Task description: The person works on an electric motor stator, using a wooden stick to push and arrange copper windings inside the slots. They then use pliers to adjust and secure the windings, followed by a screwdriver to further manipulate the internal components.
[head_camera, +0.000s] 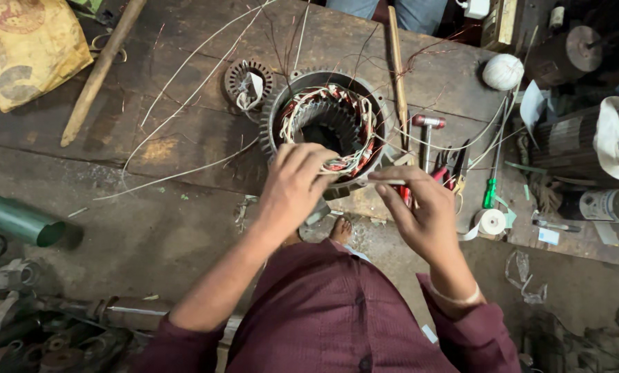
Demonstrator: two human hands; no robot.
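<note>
A round motor stator [326, 124] with copper windings and white sleeved wires stands on a worn wooden board [185, 131]. My left hand [292, 186] rests on its near rim, fingers curled on the winding. My right hand [416, 211] is just to the right of the rim and pinches a thin white sleeve [385, 182] that runs toward the winding. A bare foot [341, 229] shows below the stator.
A small stator ring [248, 83], a hammer [427, 131], pliers [454, 169], a green screwdriver [490, 186], a tape roll [491, 222] and a twine ball [503, 71] lie around. A wooden stick [101, 69], a yellow sack [26, 48] and a green tube [19, 220] are left.
</note>
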